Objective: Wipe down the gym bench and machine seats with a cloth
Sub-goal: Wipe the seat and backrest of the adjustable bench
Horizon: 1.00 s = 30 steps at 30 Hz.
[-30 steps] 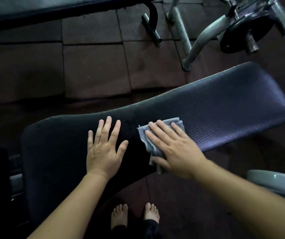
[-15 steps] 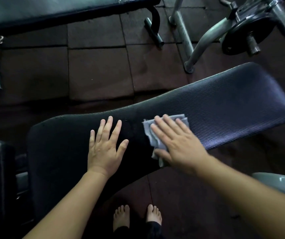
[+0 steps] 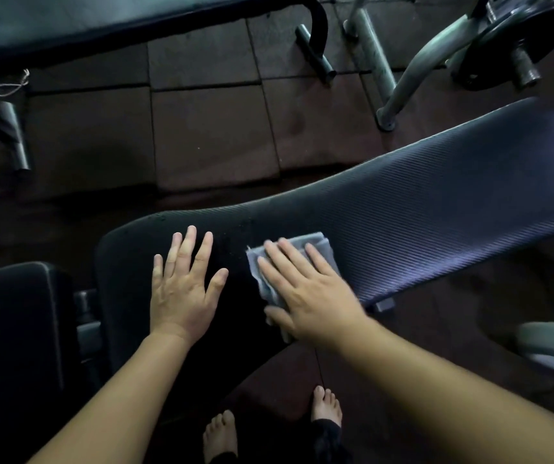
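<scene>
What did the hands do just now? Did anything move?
The right hand, pressing flat on the cloth, slid it a little to the right along the bench, then back toward the left hand: one small wiping stroke. Nothing was picked up or let go. The left hand stayed flat on the bench. The camera view itself shifted a bit.

Ribbed matt bench pad, soft cloth
</scene>
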Available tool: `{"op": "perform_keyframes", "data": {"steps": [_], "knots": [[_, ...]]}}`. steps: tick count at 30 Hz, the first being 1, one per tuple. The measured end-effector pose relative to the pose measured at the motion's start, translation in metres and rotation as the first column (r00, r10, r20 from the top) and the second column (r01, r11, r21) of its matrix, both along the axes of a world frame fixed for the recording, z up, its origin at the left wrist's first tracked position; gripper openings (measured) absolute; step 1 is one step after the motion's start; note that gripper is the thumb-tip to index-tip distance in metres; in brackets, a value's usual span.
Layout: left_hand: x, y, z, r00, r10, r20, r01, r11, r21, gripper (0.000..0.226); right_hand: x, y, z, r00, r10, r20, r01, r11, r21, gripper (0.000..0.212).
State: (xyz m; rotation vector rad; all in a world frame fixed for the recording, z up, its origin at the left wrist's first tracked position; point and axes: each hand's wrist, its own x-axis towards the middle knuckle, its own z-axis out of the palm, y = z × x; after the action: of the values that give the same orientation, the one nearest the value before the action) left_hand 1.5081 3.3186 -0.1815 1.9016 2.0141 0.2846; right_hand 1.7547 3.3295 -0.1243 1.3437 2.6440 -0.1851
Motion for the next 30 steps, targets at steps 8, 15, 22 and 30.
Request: {"op": "perform_keyframes", "data": {"steps": [8,15,22,30], "knots": [[-0.045,-0.022,-0.012,0.994,-0.098,-0.040,0.097,0.995,-0.026,0.072,0.012,0.116,0.019,0.890,-0.452,0.058,0.447,0.890,0.084,0.080],[-0.043,-0.027,-0.028,0.997,-0.074,-0.029,0.075,0.997,0.024,0.071,-0.064,0.000,-0.013,0.997,-0.069,0.020,0.068,0.996,0.051,0.083],[-0.041,-0.028,-0.030,0.998,-0.063,-0.003,0.063,0.997,0.050,0.070,0.010,0.071,0.005,0.985,-0.159,0.069,0.151,0.983,0.107,0.081],[-0.042,-0.029,-0.034,0.997,-0.071,-0.018,0.072,0.995,0.073,0.071,-0.074,0.006,-0.019,0.994,-0.108,0.019,0.107,0.992,0.061,0.084]]}}
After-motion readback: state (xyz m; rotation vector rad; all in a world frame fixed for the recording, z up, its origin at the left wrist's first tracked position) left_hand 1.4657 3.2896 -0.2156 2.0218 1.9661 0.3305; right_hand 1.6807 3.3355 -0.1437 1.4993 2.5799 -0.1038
